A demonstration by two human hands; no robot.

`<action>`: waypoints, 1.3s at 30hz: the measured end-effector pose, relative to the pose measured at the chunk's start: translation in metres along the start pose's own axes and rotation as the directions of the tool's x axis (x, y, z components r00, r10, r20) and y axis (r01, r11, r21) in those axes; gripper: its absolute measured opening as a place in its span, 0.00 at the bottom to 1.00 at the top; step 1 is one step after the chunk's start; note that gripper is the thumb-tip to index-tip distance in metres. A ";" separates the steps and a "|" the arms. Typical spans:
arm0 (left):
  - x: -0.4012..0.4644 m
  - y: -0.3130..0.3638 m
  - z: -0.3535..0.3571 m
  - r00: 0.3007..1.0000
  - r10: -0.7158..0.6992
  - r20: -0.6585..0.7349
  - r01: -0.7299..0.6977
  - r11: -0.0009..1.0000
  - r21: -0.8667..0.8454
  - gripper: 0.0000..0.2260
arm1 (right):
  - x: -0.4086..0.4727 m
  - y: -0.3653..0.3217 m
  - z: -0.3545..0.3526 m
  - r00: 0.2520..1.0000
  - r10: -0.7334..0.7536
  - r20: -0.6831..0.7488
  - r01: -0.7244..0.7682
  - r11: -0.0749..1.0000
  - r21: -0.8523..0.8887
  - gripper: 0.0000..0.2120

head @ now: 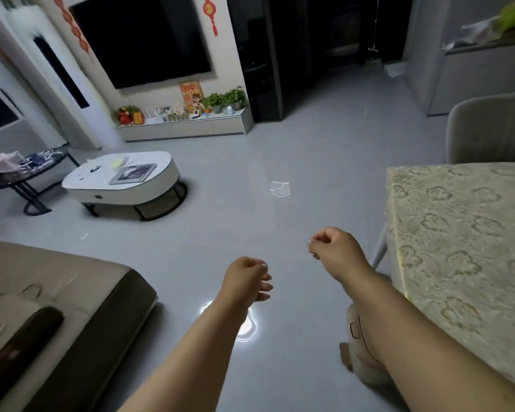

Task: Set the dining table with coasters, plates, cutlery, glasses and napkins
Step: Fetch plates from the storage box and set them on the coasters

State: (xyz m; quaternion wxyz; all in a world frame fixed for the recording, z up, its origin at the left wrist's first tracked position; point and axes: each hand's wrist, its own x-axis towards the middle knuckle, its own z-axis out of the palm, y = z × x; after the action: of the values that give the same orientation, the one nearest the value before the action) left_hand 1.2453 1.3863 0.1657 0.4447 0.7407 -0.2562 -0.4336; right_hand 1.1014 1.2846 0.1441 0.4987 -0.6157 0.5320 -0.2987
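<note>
both bare arms reach out over the pale grey floor [250, 162], not over the dining table. the left hand [247, 279] hangs with its fingers loosely curled and holds nothing. the right hand [332, 248] is curled tighter, thumb against the fingers, with a small glint at the fingertips; whether it pinches something there cannot be told. my guess is the hands are free because the person is walking to fetch table things, with none in hand yet. the beige floral-patterned cloth on the tabletop [458, 233] lies to the right and shows no coasters, plates, cutlery, glasses or napkins in the visible part; only an orange scrap shows at the picture's edge. a grey padded chair [488, 129] stands behind it. no writing is readable; the red hangings beside the dark television [143, 40] are too small to read
</note>
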 end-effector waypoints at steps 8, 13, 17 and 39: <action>0.167 0.074 -0.020 0.982 0.096 0.164 -0.107 0.992 0.060 0.04 | 0.137 -0.042 0.034 0.977 0.035 -0.209 -0.035 0.999 0.003 0.04; 0.266 0.136 -0.014 0.953 0.139 0.270 -0.175 0.978 0.116 0.04 | 0.215 -0.067 0.038 0.945 0.076 -0.320 -0.068 0.997 0.037 0.05; 0.329 0.172 0.020 0.909 0.135 0.395 -0.206 0.968 0.143 0.04 | 0.272 -0.064 0.018 0.898 0.136 -0.418 -0.114 0.990 0.078 0.05; 0.677 0.393 0.357 0.696 0.192 0.692 -0.595 0.692 0.407 0.06 | 0.633 -0.037 -0.260 0.545 0.258 -0.798 -0.217 0.962 0.164 0.06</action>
State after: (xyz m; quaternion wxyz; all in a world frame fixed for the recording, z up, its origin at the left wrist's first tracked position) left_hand 1.2703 0.5265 0.1495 0.1654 0.5862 -0.6691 -0.4257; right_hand 1.0432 0.6017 0.1597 0.2493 -0.3211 0.7720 -0.4886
